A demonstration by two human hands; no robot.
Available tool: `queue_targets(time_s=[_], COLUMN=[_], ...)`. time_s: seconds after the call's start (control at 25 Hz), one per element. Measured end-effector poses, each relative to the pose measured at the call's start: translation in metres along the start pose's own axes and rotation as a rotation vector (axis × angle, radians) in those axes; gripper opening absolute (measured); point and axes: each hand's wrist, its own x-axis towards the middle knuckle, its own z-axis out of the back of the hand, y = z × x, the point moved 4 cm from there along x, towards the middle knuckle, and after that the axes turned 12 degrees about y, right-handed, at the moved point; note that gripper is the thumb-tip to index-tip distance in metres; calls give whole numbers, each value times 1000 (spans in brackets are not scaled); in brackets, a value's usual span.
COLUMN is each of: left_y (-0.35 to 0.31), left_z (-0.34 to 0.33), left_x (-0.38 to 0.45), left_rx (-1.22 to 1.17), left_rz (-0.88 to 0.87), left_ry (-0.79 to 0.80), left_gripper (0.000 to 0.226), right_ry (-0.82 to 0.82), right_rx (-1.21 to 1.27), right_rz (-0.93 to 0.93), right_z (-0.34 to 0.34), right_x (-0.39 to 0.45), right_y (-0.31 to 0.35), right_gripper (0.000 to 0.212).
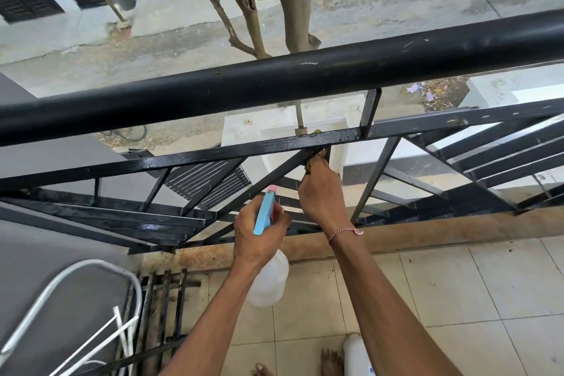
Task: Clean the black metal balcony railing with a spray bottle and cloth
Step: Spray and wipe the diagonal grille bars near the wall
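Your left hand [259,233] is gripping the upright bottle [268,272], nozzle pointing toward the railing [274,82], while your right hand [320,192] is pinching the cloth [309,167] against a diagonal bar.

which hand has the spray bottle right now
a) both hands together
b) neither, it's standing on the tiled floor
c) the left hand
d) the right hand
c: the left hand grips the spray bottle by its blue trigger head, while the right hand is up at the black railing pressing a cloth against a bar.
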Motion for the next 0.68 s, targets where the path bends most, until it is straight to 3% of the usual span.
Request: queue_targets(time_s=[0.2, 0.32, 0.44, 0.52, 0.68], left_y=[-3, -4, -6, 0, 22], left_z=[-3, -3, -1, 1, 8], left_x=[-3, 1, 2, 2, 1], left_rx=[-12, -1, -2, 5, 17], left_rz=[13, 1, -13, 8, 19], left_ry=[9, 11, 23, 28, 38], left_gripper=[18, 15, 11, 12, 12], right_ry=[-30, 67, 154, 108, -61], right_rx=[-91, -87, 355, 727, 1117], right_rz=[114, 139, -16, -182, -342], right_z=[-6, -17, -42, -57, -60], right_x=[-11, -37, -70, -76, -60], right_y=[-8, -23, -51, -67, -65], right_gripper=[49, 64, 52, 43, 29])
